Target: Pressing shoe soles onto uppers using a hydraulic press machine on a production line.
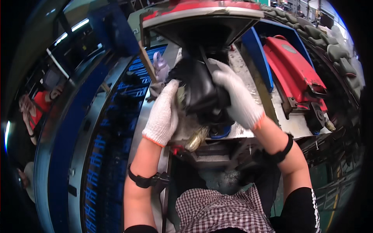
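Observation:
My left hand [162, 112], in a white knit glove with an orange cuff, grips the left side of a dark, glossy black piece [200, 87]. Its exact kind is unclear because it is partly blurred. On the piece's right side rests my right hand [237, 93], gloved the same way, with its fingers curled over the upper edge. The black piece is held beneath the overhanging head of a red machine [202, 19]. Below it, near the bench's front edge, lies a yellowish, wrapped-looking bundle [197, 139].
To the right, a second red machine body [293, 68] stands beside a blue panel [258, 58]. A lilac bottle [160, 68] is left of my hands, next to a blue-slatted conveyor [97, 167]. Several olive pads [338, 54] line the upper right. Another person [39, 105] is at far left.

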`<action>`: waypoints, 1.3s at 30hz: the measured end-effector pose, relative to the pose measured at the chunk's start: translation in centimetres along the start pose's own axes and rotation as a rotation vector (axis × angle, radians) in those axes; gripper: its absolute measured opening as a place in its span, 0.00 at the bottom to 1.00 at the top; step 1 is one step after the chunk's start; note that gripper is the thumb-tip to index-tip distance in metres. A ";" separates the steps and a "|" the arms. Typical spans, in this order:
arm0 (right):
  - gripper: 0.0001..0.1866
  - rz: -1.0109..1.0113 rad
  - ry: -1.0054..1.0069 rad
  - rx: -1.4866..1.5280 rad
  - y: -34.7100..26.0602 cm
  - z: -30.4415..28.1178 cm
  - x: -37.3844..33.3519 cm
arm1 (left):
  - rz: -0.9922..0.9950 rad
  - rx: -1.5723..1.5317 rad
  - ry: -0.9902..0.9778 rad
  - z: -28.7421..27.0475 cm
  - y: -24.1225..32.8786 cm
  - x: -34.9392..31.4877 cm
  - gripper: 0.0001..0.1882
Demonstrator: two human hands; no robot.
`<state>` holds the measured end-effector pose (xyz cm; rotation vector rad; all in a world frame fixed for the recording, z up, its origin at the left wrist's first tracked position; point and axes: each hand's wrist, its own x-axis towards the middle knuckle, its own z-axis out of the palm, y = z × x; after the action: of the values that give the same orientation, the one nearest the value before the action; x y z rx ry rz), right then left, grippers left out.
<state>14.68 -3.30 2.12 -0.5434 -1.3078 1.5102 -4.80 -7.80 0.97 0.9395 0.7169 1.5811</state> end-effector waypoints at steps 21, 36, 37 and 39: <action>0.41 0.128 -0.035 -1.467 5.8 -7.5 13.5 | 1.013 1.805 -0.232 14.7 13.7 20.3 0.30; 0.27 0.597 -0.718 -0.314 2.7 -3.8 -10.4 | -0.218 1.535 -0.665 12.2 7.2 13.5 0.21; 0.28 0.615 -0.558 -0.162 5.0 -3.6 -11.3 | -0.260 1.541 -0.716 11.5 5.8 13.8 0.21; 0.32 0.636 -0.444 0.255 9.5 -3.6 -12.2 | -0.301 1.495 -0.759 11.0 3.0 12.9 0.21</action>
<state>18.50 -11.44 -10.99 -0.4969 -1.2996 2.3943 2.20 3.79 11.54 2.1577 1.3570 0.0894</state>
